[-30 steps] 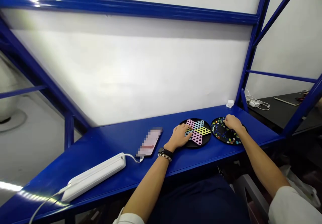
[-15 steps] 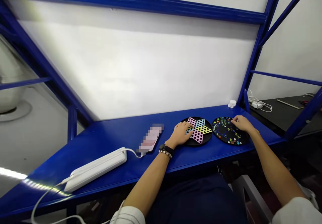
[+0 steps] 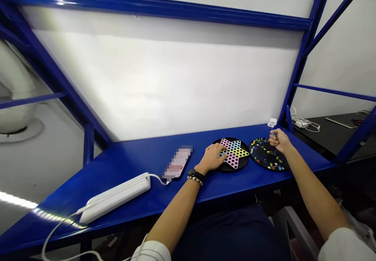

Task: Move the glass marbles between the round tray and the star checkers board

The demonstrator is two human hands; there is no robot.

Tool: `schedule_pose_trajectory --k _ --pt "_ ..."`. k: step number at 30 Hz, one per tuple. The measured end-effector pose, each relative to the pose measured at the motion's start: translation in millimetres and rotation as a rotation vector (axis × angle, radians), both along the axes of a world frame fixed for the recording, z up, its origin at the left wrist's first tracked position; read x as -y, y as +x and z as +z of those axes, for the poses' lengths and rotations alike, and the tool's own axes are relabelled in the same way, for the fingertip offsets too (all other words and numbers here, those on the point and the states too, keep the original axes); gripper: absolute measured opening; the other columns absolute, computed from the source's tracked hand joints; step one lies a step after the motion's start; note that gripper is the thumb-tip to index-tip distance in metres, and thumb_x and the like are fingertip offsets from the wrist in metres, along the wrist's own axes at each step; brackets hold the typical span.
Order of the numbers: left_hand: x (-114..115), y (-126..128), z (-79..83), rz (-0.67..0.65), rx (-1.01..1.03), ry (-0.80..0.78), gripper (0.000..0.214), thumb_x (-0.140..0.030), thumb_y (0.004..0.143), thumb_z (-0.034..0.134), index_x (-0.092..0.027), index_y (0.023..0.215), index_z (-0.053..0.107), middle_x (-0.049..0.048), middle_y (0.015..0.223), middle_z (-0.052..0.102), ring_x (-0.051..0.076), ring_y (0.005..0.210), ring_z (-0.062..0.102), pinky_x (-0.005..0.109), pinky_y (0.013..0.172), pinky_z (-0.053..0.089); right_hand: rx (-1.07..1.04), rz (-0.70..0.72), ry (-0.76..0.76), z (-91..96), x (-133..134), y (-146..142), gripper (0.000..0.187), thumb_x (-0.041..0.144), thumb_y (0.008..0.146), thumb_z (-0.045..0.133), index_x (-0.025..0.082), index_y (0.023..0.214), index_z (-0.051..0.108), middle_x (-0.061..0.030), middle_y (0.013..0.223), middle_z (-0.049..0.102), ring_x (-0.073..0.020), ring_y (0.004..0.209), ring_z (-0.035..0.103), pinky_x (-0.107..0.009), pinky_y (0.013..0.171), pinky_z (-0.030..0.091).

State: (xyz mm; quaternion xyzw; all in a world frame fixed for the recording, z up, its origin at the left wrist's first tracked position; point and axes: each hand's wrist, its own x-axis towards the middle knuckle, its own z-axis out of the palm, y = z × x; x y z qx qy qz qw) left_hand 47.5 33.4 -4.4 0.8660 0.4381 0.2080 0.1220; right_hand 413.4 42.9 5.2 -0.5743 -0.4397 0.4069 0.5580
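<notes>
A round black game board with a coloured star of holes lies on the blue shelf. My left hand rests on its left edge, fingers spread flat over the star. Right beside it sits a round black tray holding several coloured marbles. My right hand hovers over the tray's far right rim, fingers pinched together around a small blue marble.
A phone lies left of the board, cabled to a long white power bank. A small white charger stands at the back wall. Blue frame posts rise at both sides; a black table with cables is at the right.
My right hand has lifted from the marbles in the tray and closed into a pinch above the tray's far rim. My left hand stays on the board.
</notes>
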Motion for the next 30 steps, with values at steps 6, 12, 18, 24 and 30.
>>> schedule_pose_trajectory --k 6,12,18,24,30 --pt "-0.6 0.0 -1.2 0.008 -0.003 0.006 0.025 -0.035 0.094 0.052 -0.028 0.114 0.064 0.0043 0.125 0.064 0.028 0.122 0.055 0.05 0.111 0.039 0.362 -0.124 -0.097 -1.3 -17.0 -3.1 0.026 0.038 0.097 0.042 0.021 0.081 0.054 0.002 0.058 0.048 -0.0132 0.047 0.045 -0.025 0.048 0.036" --pt "-0.1 -0.5 -0.9 0.0 -0.002 0.011 0.026 -0.035 0.094 0.051 -0.028 0.116 0.064 0.0042 0.126 0.064 0.027 0.124 0.054 0.048 0.11 0.04 1.163 0.013 -0.347 -3.3 -28.6 -21.9 0.029 0.029 0.101 0.044 0.012 0.117 0.06 -0.0217 0.116 0.068 -0.0325 0.109 0.066 -0.038 0.086 0.048" --pt "-0.4 -0.2 -1.7 0.007 0.007 0.006 0.026 -0.036 0.094 0.052 -0.029 0.116 0.064 0.0042 0.124 0.064 0.028 0.123 0.055 0.048 0.11 0.04 1.397 0.152 -0.533 11.1 -35.8 -26.3 0.038 0.03 0.101 0.044 0.01 0.13 0.057 -0.0254 0.132 0.063 -0.0342 0.119 0.063 -0.04 0.089 0.049" --pt "-1.5 -0.2 -2.7 0.002 0.006 0.006 0.027 -0.036 0.094 0.051 -0.028 0.116 0.064 0.0047 0.124 0.064 0.027 0.122 0.055 0.048 0.111 0.039 1.467 0.215 -0.552 19.2 -41.8 -28.0 0.038 0.029 0.101 0.046 0.011 0.133 0.057 -0.0239 0.137 0.061 -0.0337 0.123 0.062 -0.04 0.092 0.049" --pt "-0.4 -0.3 -2.1 0.008 0.008 0.01 0.026 -0.034 0.093 0.053 -0.029 0.116 0.064 0.004 0.124 0.064 0.027 0.122 0.055 0.048 0.111 0.039 1.489 0.231 -0.542 23.5 -36.1 -31.4 0.031 0.024 0.098 0.052 0.011 0.124 0.063 -0.025 0.13 0.065 -0.0347 0.117 0.065 -0.04 0.088 0.049"
